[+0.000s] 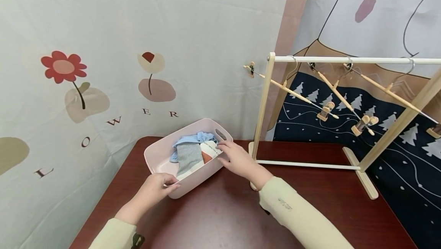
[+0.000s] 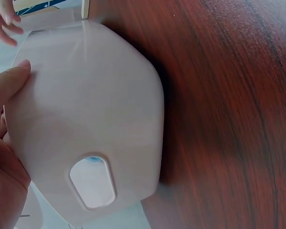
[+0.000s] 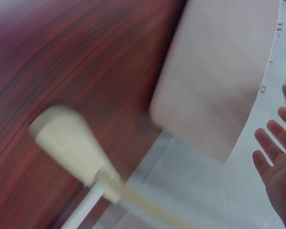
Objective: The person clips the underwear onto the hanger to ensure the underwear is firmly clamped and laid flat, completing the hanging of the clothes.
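A pale pink plastic basket (image 1: 201, 182) with oval handle holes stands at the back left of the table. My left hand (image 1: 155, 189) grips its near rim, thumb on the outer wall and fingers over the inside, as the left wrist view shows. Over the right end of the basket, my right hand (image 1: 239, 159) hovers with fingers loosely spread; in the right wrist view the hand (image 3: 281, 157) holds nothing. Inside the basket lie a light blue cloth (image 1: 196, 138), a grey cloth (image 1: 188, 156) and a white piece with lettering and an orange patch (image 1: 206, 158).
Right of the basket stands a wooden rack (image 1: 262, 107) with a white top rail (image 1: 320, 60). Several clip hangers, one a wooden hanger (image 1: 293, 92), hang from it. Behind the dark red table (image 1: 213, 222) is a printed fabric backdrop (image 1: 206, 30), close to the basket.
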`<act>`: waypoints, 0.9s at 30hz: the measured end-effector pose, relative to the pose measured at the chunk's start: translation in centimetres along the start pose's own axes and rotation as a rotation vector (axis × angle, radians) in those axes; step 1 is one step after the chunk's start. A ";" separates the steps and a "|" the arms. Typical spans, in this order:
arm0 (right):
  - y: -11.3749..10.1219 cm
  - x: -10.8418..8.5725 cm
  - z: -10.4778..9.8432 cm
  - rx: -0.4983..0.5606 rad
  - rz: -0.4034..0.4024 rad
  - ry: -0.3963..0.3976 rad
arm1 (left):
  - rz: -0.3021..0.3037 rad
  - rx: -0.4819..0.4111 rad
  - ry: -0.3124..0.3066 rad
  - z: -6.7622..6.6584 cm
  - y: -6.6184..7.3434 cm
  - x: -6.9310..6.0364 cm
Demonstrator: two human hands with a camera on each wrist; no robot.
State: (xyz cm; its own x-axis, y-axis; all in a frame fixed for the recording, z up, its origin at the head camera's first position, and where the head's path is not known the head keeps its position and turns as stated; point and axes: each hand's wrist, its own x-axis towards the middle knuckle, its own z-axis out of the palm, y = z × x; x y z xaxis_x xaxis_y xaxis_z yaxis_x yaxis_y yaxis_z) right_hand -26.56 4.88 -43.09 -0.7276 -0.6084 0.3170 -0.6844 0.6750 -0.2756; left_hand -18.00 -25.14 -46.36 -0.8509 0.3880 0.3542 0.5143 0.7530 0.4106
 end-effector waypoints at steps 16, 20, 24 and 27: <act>-4.9 7.8 4.4 0.019 0.266 -0.199 | -0.072 -0.058 -0.036 -0.1 0.1 0.2; -5.8 8.7 5.0 -0.012 0.274 -0.292 | -0.075 -0.059 -0.028 0.0 0.0 0.1; -6.6 9.1 5.6 -0.057 0.266 -0.370 | -0.080 -0.065 -0.016 0.1 0.1 -0.1; -7.2 9.3 5.6 -0.074 0.296 -0.405 | -0.086 -0.065 -0.015 0.0 0.2 0.0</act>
State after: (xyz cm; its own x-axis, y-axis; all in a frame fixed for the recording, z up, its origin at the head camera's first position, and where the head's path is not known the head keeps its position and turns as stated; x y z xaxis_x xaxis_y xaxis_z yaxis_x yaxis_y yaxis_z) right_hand -28.67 -7.99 -43.26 -0.8593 -0.4901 -0.1462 -0.4520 0.8616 -0.2311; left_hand -17.92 -24.99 -46.31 -0.8934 0.3316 0.3032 0.4448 0.7477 0.4931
